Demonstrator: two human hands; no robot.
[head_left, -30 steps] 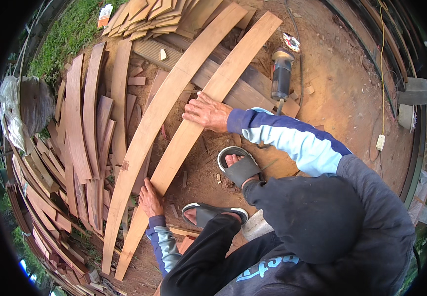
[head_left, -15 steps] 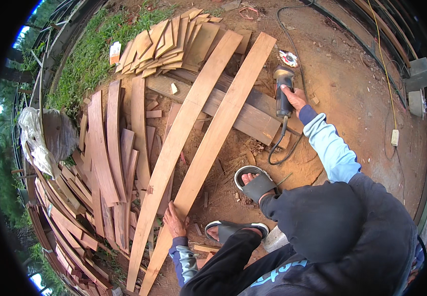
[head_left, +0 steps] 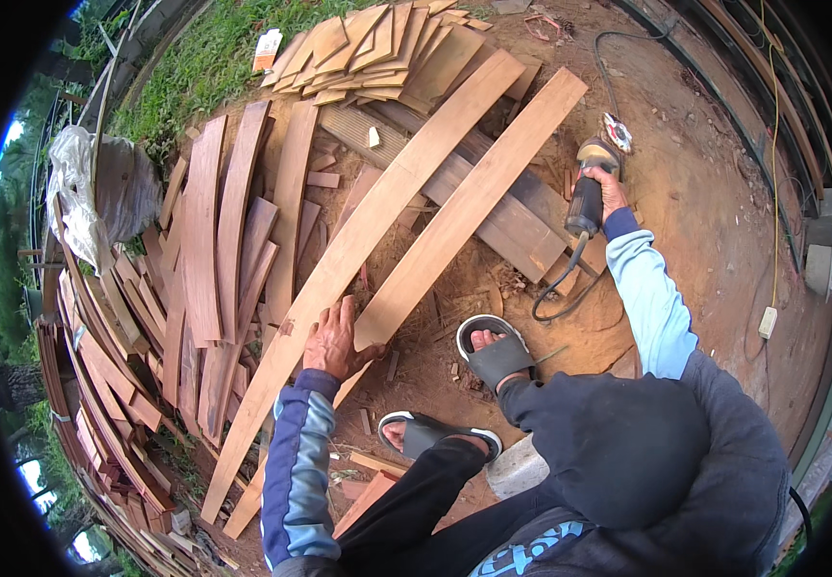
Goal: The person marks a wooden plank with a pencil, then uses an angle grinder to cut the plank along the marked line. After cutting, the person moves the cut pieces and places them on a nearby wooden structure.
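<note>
My right hand (head_left: 608,189) is wrapped round the dark body of an angle grinder (head_left: 586,202). The grinder is held out at the right, with its disc (head_left: 617,133) pointing away from me. My left hand (head_left: 336,339) lies across the gap between two long, light-brown planks, its fingers stretched out and its thumb apart. Those fingers reach over the edge of the left plank (head_left: 387,197), while the thumb rests by the right plank (head_left: 478,202). Both planks slant across thicker boards (head_left: 512,240) on the ground.
Many reddish planks (head_left: 206,231) are heaped on the left. A stack of short light boards (head_left: 368,53) lies at the far side, near grass. The grinder's black cord (head_left: 555,313) loops over the dirt. My sandalled feet (head_left: 493,354) are close to the planks.
My left hand has shifted up from the right plank toward the left one, and its fingers have spread. The right hand has moved slightly right with the grinder, whose disc has tilted.
</note>
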